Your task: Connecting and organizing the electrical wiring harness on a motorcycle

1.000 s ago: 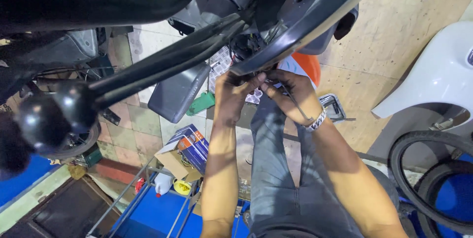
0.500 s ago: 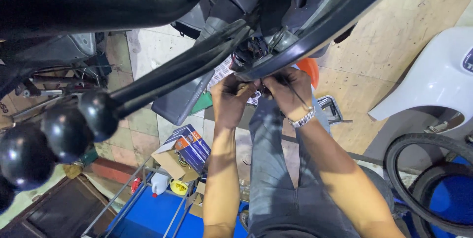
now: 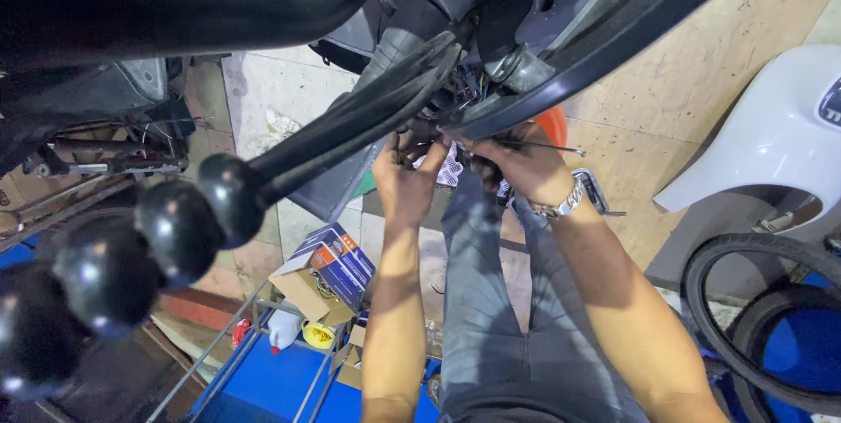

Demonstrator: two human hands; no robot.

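Seen from the head camera, looking down along both forearms. Left hand [image 3: 405,179] raised up to the underside of a dark scooter body [image 3: 491,3], fingers curled around something small and dark just below a black curved panel edge [image 3: 561,64]; closed, but on exactly what cannot be told, since the thing is hidden inside the fingers. Right hand [image 3: 517,160] just beside the left one, almost touching it, also closed, with a thin metal rod [image 3: 552,148] sticking out to the right from between the fingers. Pinched on this rod, as far as can be seen. On the right wrist, a silver metal bracelet [image 3: 565,204].

Directly above both hands, a bundle of coloured wires [image 3: 469,86] in the gap of the scooter body, very near to the fingertips. Between the two hands and a little behind them, a piece of checked cloth or paper [image 3: 448,167], partly covered.

Left of the left hand, a long black handlebar tube [image 3: 350,125] ending in a round black knob [image 3: 229,197]. Below the left forearm, an open cardboard box with blue and orange print [image 3: 328,270] on the tiled floor, and a white bottle [image 3: 282,328] beside it. Between the forearms, grey trousers [image 3: 491,318]. Right of the right hand, a white body panel [image 3: 771,143], and lower, a black tyre [image 3: 762,318]. Behind the right hand, something orange [image 3: 552,125].
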